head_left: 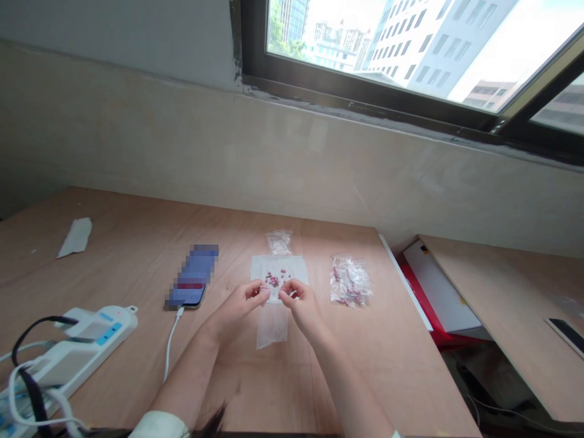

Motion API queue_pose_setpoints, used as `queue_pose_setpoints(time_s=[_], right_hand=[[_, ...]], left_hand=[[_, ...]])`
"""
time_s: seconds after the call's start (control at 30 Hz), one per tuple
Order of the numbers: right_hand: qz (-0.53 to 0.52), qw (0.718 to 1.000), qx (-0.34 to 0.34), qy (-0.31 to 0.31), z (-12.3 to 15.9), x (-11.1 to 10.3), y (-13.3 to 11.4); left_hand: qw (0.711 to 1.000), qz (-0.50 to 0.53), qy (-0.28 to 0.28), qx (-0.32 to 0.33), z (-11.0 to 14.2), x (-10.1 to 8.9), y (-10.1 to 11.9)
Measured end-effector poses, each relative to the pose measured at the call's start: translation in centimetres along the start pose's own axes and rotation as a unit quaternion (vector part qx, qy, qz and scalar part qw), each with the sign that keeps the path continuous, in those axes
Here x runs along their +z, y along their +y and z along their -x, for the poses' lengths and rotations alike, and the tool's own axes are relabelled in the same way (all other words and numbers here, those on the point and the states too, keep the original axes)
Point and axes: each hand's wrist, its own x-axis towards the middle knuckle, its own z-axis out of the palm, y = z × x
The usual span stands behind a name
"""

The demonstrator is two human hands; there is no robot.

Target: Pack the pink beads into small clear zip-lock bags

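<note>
My left hand (244, 303) and my right hand (301, 304) face each other over the near edge of a white sheet (298, 265). On each, thumb and fingertips are pinched together. Anything between them is too small to make out. Just beyond my fingertips, several small pink bead-like pieces (272, 280) lie clustered on the sheet, with a few scattered around. Below my hands is a flat, translucent plastic bag (272, 331). A small clear bag (279, 242) rests behind the sheet. To the right lies a crinkled clear bag (350, 281) containing pink pieces.
A phone (194, 277) with a white charging cable (170, 347) lies left of the sheet. A white power strip (98, 337) with plugs and cords occupies the near left. A paper scrap (76, 236) lies far left. The wooden table (374, 371) ends at a gap on the right.
</note>
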Motion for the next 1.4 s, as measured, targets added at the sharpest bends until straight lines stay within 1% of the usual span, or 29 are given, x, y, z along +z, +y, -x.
queue_pose_setpoints(time_s=[0.07,0.13,0.17,0.27,0.33,0.4,0.47,0.57,0.63,0.67,0.73,0.8,0.83,0.9,0.93,0.97,1.03,1.07,1.1,1.17,1.2,1.23,1.27,1.33,1.4], right_hand=[[-0.020,1.000,0.002,-0.020,0.3,0.1,0.2],[-0.052,0.998,0.017,-0.035,0.5,0.1,0.5],[-0.067,0.997,0.026,-0.037,0.5,0.1,0.7],[-0.085,0.995,0.044,-0.017,0.2,-0.1,1.0],[-0.084,0.995,0.047,-0.001,-0.2,-0.3,0.9],[-0.085,0.995,0.045,-0.001,-0.4,-0.3,0.9],[-0.094,0.994,0.053,-0.021,-0.1,-0.1,1.3],[-0.126,0.985,0.093,-0.069,0.8,0.3,2.6],[-0.133,0.982,0.116,-0.074,1.1,0.4,3.7],[-0.125,0.983,0.116,-0.060,0.9,0.4,4.1],[-0.093,0.991,0.095,-0.005,-0.4,0.3,4.3],[-0.055,0.996,0.056,0.050,-3.0,0.2,3.6],[-0.033,0.996,0.042,0.069,-4.6,0.1,3.1],[0.038,0.992,0.036,0.111,-7.7,0.0,1.9],[0.091,0.984,0.040,0.146,-9.0,-0.2,1.5],[0.106,0.980,0.039,0.165,-9.9,-0.4,1.2],[0.158,0.964,0.020,0.215,-10.5,-1.3,1.3],[0.219,0.943,-0.006,0.250,-10.2,-1.9,1.7],[0.286,0.915,-0.024,0.283,-9.6,-2.5,2.3],[0.391,0.860,-0.012,0.329,-7.7,-3.8,3.9],[0.427,0.840,0.001,0.335,-6.6,-4.4,4.8],[0.454,0.827,0.010,0.331,-5.6,-5.0,5.5],[0.474,0.820,0.013,0.321,-4.8,-5.4,6.2],[0.493,0.818,0.003,0.297,-3.5,-6.1,7.1],[0.493,0.823,-0.012,0.282,-2.9,-6.6,7.3]], left_hand=[[1.000,-0.009,0.011,-0.005,0.0,0.3,0.0],[0.999,-0.021,0.023,-0.005,0.0,0.7,-0.2],[0.999,-0.026,0.021,-0.004,0.0,0.8,-0.3],[1.000,-0.019,-0.001,-0.002,0.0,0.8,-0.6],[1.000,-0.008,-0.003,-0.003,-0.1,0.6,-0.8],[1.000,-0.005,0.011,-0.004,-0.2,0.2,-1.0],[0.999,0.000,0.034,-0.004,-0.4,0.0,-1.2],[0.997,0.022,0.070,-0.009,-0.6,-0.3,-1.4],[0.995,0.027,0.092,-0.015,-0.4,-0.5,-2.0],[0.994,0.024,0.103,-0.020,-0.3,-0.7,-2.4],[0.991,0.006,0.130,-0.038,0.2,-1.0,-3.6],[0.986,-0.022,0.151,-0.070,0.7,-1.2,-4.9],[0.985,-0.032,0.150,-0.074,1.0,-1.3,-5.5],[0.986,-0.045,0.145,-0.068,1.3,-1.5,-6.2],[0.987,-0.049,0.142,-0.063,1.5,-1.5,-6.3],[0.987,-0.054,0.139,-0.058,1.5,-1.5,-6.4],[0.987,-0.061,0.137,-0.049,1.6,-1.5,-6.4],[0.988,-0.063,0.137,-0.045,1.6,-1.5,-6.4],[0.988,-0.065,0.135,-0.042,1.6,-1.5,-6.4],[0.988,-0.067,0.132,-0.040,1.6,-1.4,-6.5],[0.988,-0.069,0.130,-0.039,1.6,-1.4,-6.5],[0.988,-0.070,0.129,-0.037,1.6,-1.4,-6.6],[0.988,-0.072,0.129,-0.036,1.7,-1.4,-6.7],[0.988,-0.074,0.130,-0.033,1.7,-1.3,-6.8],[0.988,-0.075,0.131,-0.028,1.8,-1.2,-6.7]])
